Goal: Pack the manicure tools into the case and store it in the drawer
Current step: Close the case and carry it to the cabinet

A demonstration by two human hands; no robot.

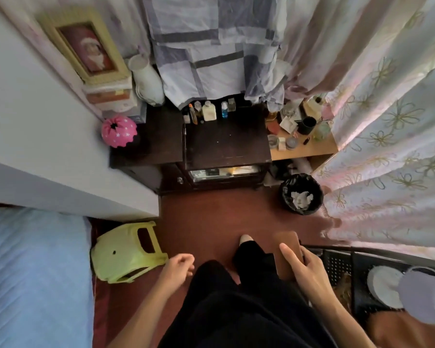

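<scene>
I carry the brown case (286,252) in my right hand (304,270), low in the lower right of the frame, beside my right leg. It looks closed, so I judge the tools are already packed inside, though none can be seen. My right grip is clamped on the case: the fingers (290,256) lie long and flat across its face, the thumb seemingly wraps its far edge, and the flat side is held against my leg so it cannot swing as I walk. The forearm runs up from the bottom of the frame, wrist nearly straight.

My left hand (178,268) hangs free in the lower centre, fingers loosely curled in on nothing, kept empty, I think, to deal with the drawer.

The drawer (224,173) sits in the middle of the frame, pulled partly out of the dark table (226,144), pale odds and ends showing inside. It is well apart from the case, across bare red floor (206,212). A green stool (128,254) lies tipped at lower left, a black bin (301,193) to the right of the path.
</scene>
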